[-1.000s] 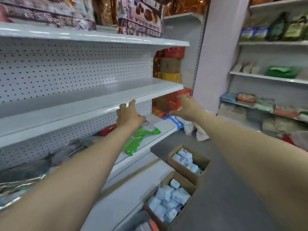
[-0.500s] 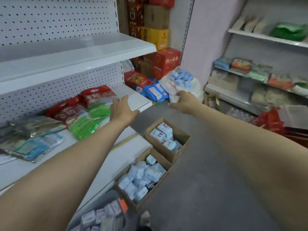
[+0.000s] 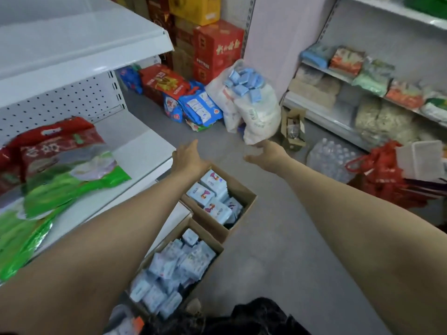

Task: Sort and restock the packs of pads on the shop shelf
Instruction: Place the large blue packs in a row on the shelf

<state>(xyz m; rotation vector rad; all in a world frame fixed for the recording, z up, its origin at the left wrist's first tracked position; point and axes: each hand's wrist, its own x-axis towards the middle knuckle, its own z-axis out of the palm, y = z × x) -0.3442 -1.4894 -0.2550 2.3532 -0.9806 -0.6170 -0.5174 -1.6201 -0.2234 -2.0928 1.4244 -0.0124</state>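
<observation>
The place was a small shop. White metal shelving (image 3: 79, 44) with a pegboard back (image 3: 60, 102) carried red and green bags (image 3: 60, 170), and a second rack (image 3: 338, 110) across the grey floor (image 3: 266, 238) held rows of packaged goods (image 3: 348, 60). Printed cartons (image 3: 217, 47) stood stacked in the corner, open cardboard boxes (image 3: 243, 189) of pale blue packs (image 3: 212, 187) sat on the floor, and a shrink-wrapped case of bottled water (image 3: 331, 158) lay by the far rack.

Carton (image 3: 242, 215) beneath left hand (image 3: 189, 157); shelf (image 3: 142, 151) left of it; sack (image 3: 256, 117) just beyond right hand (image 3: 267, 154).
</observation>
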